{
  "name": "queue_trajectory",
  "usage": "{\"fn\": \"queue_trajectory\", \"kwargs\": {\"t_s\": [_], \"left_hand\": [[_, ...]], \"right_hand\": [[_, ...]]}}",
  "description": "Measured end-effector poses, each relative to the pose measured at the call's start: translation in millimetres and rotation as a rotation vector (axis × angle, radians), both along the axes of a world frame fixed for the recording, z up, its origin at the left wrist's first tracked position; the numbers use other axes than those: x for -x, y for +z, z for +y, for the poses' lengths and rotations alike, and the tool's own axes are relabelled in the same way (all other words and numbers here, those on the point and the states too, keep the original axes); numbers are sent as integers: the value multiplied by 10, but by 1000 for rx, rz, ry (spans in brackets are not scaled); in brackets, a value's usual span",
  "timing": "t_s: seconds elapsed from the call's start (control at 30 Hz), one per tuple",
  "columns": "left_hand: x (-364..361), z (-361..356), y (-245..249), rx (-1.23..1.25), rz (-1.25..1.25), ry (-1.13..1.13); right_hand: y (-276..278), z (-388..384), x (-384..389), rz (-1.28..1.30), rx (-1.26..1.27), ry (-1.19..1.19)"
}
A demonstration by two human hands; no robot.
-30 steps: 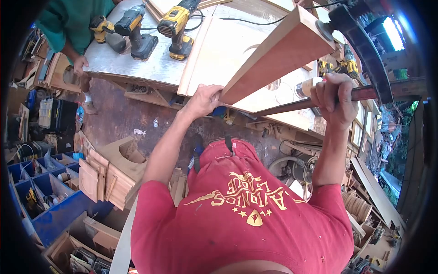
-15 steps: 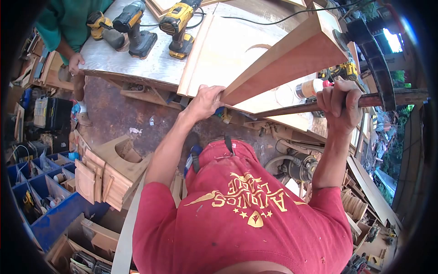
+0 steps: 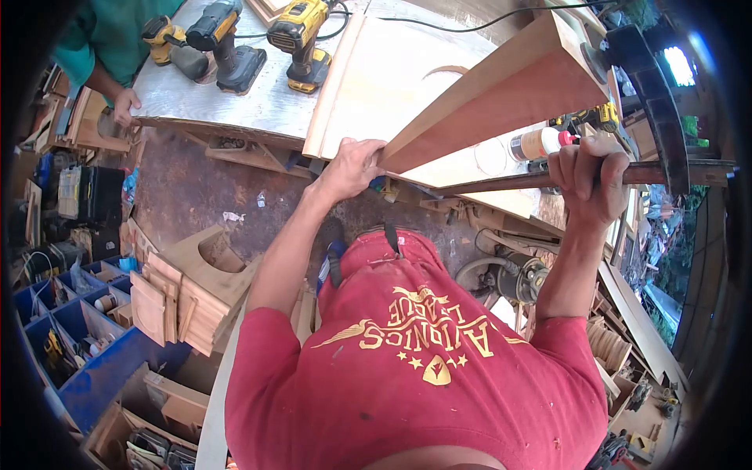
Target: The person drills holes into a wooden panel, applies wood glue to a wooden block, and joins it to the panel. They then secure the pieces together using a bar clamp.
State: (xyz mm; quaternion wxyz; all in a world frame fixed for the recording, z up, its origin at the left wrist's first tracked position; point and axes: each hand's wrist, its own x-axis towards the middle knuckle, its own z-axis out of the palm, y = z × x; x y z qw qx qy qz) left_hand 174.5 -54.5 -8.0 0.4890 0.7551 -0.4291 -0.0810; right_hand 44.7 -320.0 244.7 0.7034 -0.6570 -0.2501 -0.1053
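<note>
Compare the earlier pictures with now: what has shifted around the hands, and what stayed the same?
The wide end of the wooden board and the clamp have swung a little to the right and toward the person, the right hand moving slightly with them. Neither hand took hold of or let go of anything: the left hand stays at the board's narrow end, the right on the clamp's bar.

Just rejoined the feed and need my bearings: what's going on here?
The left hand holds the near end of a wooden board. The right hand grips the bar of a clamp, whose round pad sits at the board's far end. Beyond is a worktable with power tools; a co-worker's hand is at its edge.
</note>
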Motion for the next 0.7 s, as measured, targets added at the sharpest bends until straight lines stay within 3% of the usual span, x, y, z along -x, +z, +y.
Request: {"fn": "queue_trajectory", "kwargs": {"t_s": [0.33,0.43,0.63,0.7], "left_hand": [[18,13,103,-27,64,-15],[1,-7,19,-19,-17,14],[-28,-17,-6,5,130,-50],[-14,12,-11,-30,20,6]], "right_hand": [[1,5,45,32,-23,5],[9,9,23,33,-27,3],[-9,1,60,38,-30,-18],[5,-1,42,30,-28,-12]]}}
